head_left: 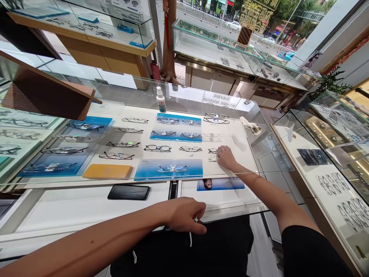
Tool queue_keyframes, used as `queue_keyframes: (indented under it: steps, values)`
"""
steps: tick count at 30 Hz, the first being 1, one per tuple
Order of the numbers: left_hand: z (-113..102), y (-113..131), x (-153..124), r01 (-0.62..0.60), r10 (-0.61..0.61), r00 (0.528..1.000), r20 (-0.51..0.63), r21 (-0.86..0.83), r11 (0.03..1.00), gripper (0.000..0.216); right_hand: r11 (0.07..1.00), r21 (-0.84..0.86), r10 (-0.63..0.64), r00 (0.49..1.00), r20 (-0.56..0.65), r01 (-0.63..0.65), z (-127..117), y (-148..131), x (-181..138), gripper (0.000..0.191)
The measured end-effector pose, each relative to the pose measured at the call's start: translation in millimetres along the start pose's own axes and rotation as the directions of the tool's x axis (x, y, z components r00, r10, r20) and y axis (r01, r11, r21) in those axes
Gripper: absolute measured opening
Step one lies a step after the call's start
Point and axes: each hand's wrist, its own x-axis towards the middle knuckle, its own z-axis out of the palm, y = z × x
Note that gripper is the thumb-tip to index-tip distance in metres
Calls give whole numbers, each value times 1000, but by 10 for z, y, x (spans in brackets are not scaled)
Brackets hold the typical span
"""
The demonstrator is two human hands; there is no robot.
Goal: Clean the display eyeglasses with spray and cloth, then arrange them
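My right hand [226, 157] reaches down onto the right part of the display case, its fingers closed over the right side of a pair of eyeglasses [212, 150]. The fingers hide part of that frame. Below them a small reflection or second piece shows on the white surface. My left hand [186, 216] hovers in front of the case's near edge, loosely curled, thumb apart from the index finger, with nothing visible in it. Nearby on the white surface lie thin-rimmed eyeglasses [190, 149], dark-rimmed eyeglasses [157, 148] and a blue display card [141, 169] bearing another pair.
A spray bottle [161, 100] stands at the back of the glass case. A yellow case [107, 171] and a black phone [128, 192] lie nearer me. A cloth [251, 126] rests at the right. A brown stand [47, 86] juts in at the left.
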Motion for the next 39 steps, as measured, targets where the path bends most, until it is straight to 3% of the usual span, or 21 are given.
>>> queue_keyframes:
  steps: [19, 39]
  values:
    - [-20, 38, -27, -6, 6, 1000, 7, 13, 1000, 40, 996, 3, 88, 995, 51, -88, 19, -104, -39, 20]
    - [-36, 30, -23, -4, 4, 1000, 12, 17, 1000, 41, 996, 50, 64, 990, 123, -70, -60, 72, 136, 40]
